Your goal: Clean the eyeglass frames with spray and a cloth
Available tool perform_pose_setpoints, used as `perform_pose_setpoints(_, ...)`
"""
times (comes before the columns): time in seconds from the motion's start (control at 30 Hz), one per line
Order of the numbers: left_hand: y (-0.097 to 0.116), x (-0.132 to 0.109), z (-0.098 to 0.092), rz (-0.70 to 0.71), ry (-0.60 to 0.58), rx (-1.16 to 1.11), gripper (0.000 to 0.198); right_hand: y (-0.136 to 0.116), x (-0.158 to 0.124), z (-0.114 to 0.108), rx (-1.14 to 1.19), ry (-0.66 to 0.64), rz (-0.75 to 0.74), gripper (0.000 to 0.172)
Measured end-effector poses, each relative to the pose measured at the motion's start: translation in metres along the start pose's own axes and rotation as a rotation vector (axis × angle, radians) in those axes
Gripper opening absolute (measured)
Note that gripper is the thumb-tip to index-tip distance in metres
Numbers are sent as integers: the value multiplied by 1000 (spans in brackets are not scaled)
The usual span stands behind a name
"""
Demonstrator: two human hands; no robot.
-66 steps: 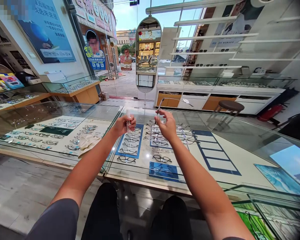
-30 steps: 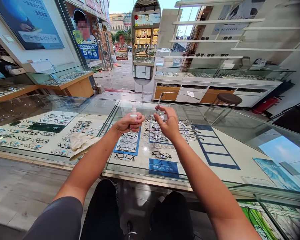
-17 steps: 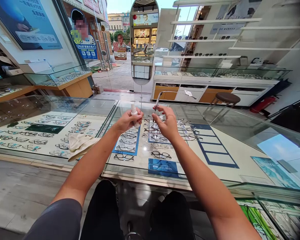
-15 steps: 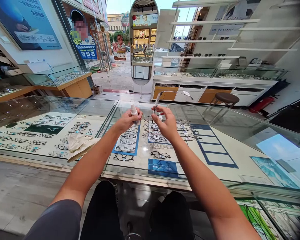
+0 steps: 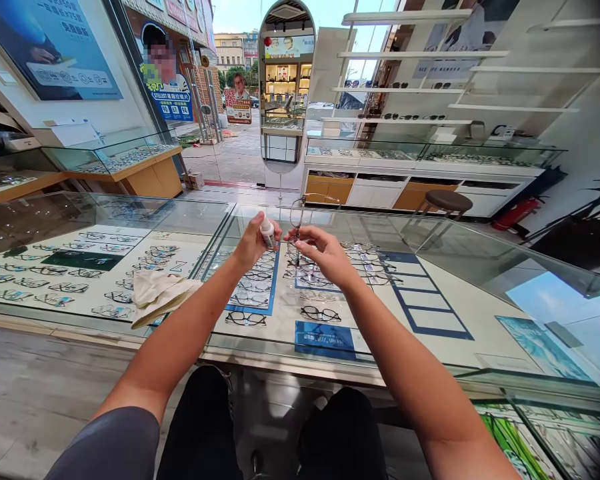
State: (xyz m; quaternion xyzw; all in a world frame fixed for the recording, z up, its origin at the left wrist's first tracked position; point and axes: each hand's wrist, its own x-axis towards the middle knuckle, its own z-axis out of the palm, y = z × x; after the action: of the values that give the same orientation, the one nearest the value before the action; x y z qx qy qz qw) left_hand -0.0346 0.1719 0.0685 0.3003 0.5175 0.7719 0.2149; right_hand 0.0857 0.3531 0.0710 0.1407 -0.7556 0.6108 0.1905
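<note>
My left hand [image 5: 253, 241] is closed around a small white spray bottle [image 5: 267, 233], its nozzle end tilted toward my right. My right hand [image 5: 323, 252] pinches a thin-framed pair of glasses [image 5: 297, 215], held upright just right of the bottle with one lens facing it. Both hands hover above the glass display counter [image 5: 430, 313], which holds several rows of glasses on blue-edged mats. A crumpled beige cloth [image 5: 157, 297] lies on the counter glass to the left of my left forearm.
An oval standing mirror [image 5: 285, 87] rises behind the counter. A round brown stool [image 5: 443, 200] stands at the right before wall cabinets and shelves of glasses. A second glass case runs along the left. My dark-trousered knees are below the counter's front edge.
The view tilted down a little. My right hand turned the glasses so the lens now faces the bottle and moved closer to my left hand. The bottle tilted toward the glasses.
</note>
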Motion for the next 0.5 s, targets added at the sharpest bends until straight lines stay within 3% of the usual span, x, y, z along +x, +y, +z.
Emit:
perform_pose_setpoints(0.3,-21,3,-3,133,134,190,57,1,-1,6,91,-155,96,46)
perform_pose_setpoints(0.5,-11,-3,3,247,131,318,54,4,-3,9,125,-170,110,41)
